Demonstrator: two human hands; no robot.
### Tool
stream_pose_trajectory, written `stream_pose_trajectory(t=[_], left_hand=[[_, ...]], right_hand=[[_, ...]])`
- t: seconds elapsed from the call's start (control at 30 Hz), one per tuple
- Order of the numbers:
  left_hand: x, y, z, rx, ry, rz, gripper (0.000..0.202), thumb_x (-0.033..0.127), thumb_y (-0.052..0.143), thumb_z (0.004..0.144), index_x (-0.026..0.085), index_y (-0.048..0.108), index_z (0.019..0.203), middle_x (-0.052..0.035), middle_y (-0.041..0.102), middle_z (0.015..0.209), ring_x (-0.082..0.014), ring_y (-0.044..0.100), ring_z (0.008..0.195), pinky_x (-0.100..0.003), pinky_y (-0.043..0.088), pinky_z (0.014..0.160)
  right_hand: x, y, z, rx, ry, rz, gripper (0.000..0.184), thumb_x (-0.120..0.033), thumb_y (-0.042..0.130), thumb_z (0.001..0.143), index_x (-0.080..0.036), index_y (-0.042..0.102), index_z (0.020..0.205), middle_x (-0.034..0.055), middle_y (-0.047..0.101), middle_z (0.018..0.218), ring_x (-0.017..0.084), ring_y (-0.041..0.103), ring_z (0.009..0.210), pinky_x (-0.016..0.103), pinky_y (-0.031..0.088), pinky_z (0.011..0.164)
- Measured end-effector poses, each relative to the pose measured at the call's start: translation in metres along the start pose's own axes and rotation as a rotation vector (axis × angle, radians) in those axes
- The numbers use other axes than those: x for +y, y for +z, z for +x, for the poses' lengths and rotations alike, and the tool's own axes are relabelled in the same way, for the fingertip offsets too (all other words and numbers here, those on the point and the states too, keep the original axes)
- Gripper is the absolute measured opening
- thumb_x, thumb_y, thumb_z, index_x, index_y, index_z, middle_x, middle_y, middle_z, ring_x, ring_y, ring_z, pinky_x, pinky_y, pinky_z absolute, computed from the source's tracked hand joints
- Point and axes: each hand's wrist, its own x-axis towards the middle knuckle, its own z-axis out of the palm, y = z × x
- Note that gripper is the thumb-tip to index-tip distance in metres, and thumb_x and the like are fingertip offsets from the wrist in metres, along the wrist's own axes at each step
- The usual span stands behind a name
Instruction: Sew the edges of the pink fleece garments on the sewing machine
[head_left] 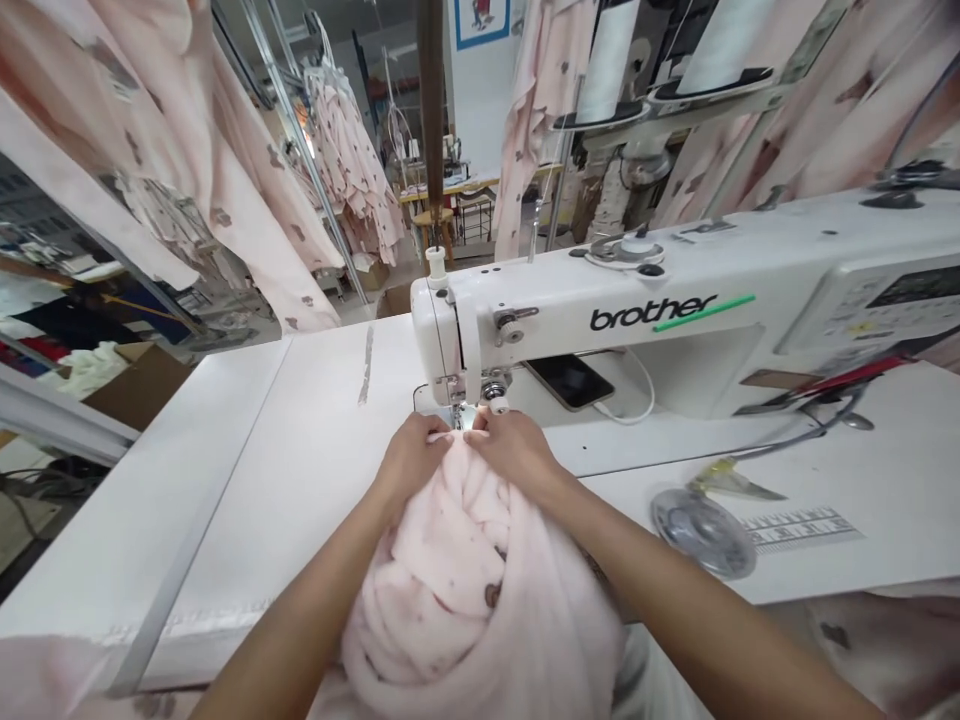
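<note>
A bunched piece of pale pink fabric [457,560] with small brown motifs hangs from the table's front edge up to the needle of a white sewing machine [555,320]. My left hand [416,455] pinches the fabric's edge just left of the presser foot [457,415]. On the other side, my right hand [514,445] grips the same edge, its fingertips close to the foot and partly hidden behind the machine head. The fabric between both hands meets the lit needle area.
A phone [571,380] with a white cable lies behind the machine's arm. Right of my forearm are a clear round dish [703,532], yellow-handled snips [731,480] and a ruler [802,528]. Thread cones [611,60] stand behind; pink fabric [247,200] hangs at left.
</note>
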Motion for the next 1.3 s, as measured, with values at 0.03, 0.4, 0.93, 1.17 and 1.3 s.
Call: stream_pose_trajectory(t=[0.03,0.4,0.93,1.17,1.3], left_hand=[[0.001,0.0,0.003,-0.007,-0.016,0.024,0.01,0.022,0.05,0.071,0.018,0.059,0.068,-0.0017,0.059,0.071,-0.0172,0.054,0.073,-0.027,0.038,0.067],[0.012,0.005,0.013,-0.025,-0.115,0.14,0.013,0.022,0.048,0.072,0.019,0.06,0.07,-0.0009,0.063,0.067,-0.016,0.057,0.063,-0.025,0.037,0.059],[0.014,0.009,0.014,0.088,-0.102,0.207,0.013,0.015,0.046,0.073,0.018,0.059,0.076,-0.0066,0.068,0.086,-0.0218,0.061,0.082,-0.029,0.04,0.069],[0.011,0.011,0.016,0.111,-0.074,0.209,0.014,0.016,0.045,0.075,0.018,0.058,0.08,-0.0071,0.066,0.09,-0.0222,0.06,0.086,-0.03,0.041,0.072],[0.009,0.013,0.016,0.123,-0.068,0.222,0.013,0.016,0.045,0.075,0.018,0.057,0.081,-0.0068,0.066,0.09,-0.022,0.06,0.086,-0.03,0.041,0.072]], right_hand=[[0.001,0.0,0.002,-0.005,0.005,-0.017,0.009,-0.02,0.052,0.074,-0.02,0.057,0.067,0.0011,0.058,0.06,0.019,0.054,0.066,0.025,0.026,0.054],[0.01,0.0,0.009,0.024,0.022,-0.114,0.015,-0.02,0.047,0.077,-0.02,0.061,0.082,0.0032,0.065,0.076,0.02,0.057,0.075,0.025,0.031,0.058],[0.013,0.006,0.008,0.102,-0.029,-0.168,0.014,-0.018,0.046,0.076,-0.019,0.06,0.078,0.0029,0.064,0.07,0.018,0.057,0.067,0.025,0.03,0.054],[0.011,0.007,0.009,0.121,-0.039,-0.171,0.017,-0.02,0.045,0.078,-0.019,0.061,0.083,0.0037,0.067,0.077,0.019,0.059,0.071,0.025,0.033,0.057],[0.012,0.009,0.011,0.12,-0.028,-0.187,0.02,-0.024,0.044,0.082,-0.018,0.062,0.086,0.0057,0.068,0.084,0.022,0.061,0.078,0.027,0.034,0.06]])
